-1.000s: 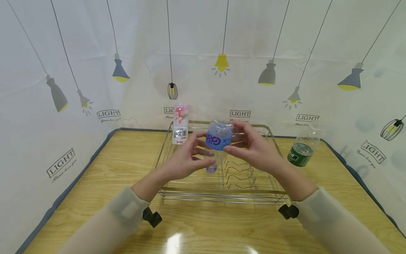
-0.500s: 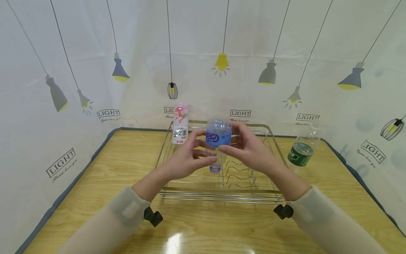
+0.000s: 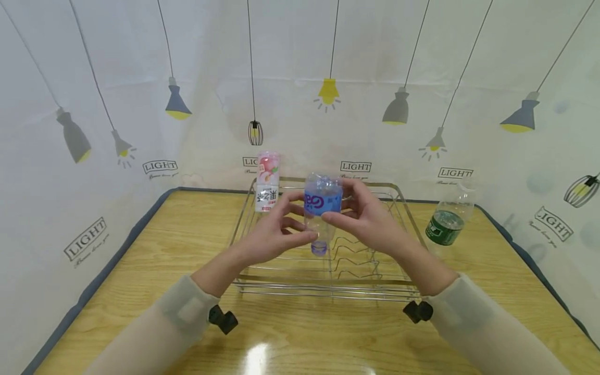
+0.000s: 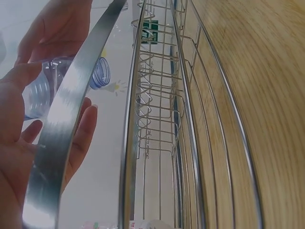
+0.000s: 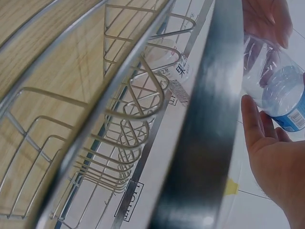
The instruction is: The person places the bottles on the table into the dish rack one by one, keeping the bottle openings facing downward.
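Observation:
A clear plastic bottle (image 3: pixel 323 200) with a blue label is upside down above the wire rack, its purple-tinted neck (image 3: pixel 319 248) pointing down. My left hand (image 3: pixel 274 234) holds it from the left, thumb lower down near the neck. From the right my right hand (image 3: pixel 370 216) grips the label part, thumb across its front. In the left wrist view the bottle's neck (image 4: pixel 100 74) shows an open, threaded mouth. The right wrist view has the bottle's label end (image 5: pixel 286 102) beside my right hand's fingers; the rack's flat rim covers part of that view.
The metal dish rack (image 3: pixel 328 283) stands on the wooden table (image 3: pixel 300 333). A white and pink peach drink bottle (image 3: pixel 267 182) is upside down at the rack's back left. A clear bottle with a green label (image 3: pixel 444 226) stands at the right. A lamp-print curtain (image 3: pixel 290 104) hangs behind.
The bottle has straightened from a slight tilt, its neck swinging a little right and its base a little left. My right hand has shifted slightly left; my left hand has hardly moved.

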Available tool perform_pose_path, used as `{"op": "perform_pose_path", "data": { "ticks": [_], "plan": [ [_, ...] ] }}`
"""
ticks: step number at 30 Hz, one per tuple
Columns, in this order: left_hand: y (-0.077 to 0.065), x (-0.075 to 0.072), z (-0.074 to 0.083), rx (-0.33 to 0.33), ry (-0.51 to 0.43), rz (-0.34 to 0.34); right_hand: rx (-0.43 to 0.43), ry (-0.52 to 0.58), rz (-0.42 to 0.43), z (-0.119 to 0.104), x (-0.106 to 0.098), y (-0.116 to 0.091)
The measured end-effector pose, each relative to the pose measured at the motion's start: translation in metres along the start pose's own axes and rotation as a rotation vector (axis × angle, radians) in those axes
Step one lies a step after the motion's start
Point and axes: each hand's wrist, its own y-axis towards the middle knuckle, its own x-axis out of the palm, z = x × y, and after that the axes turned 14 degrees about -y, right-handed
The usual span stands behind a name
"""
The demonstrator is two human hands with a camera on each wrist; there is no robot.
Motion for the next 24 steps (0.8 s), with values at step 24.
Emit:
{"op": "perform_pose_path", "data": {
  "ticks": [24],
  "plan": [
    [-0.067,-0.081,-0.009,-0.023,0.204,0.274,0.038,-0.039,0.072,-0.003,-0.029,0.008]
  ]
}}
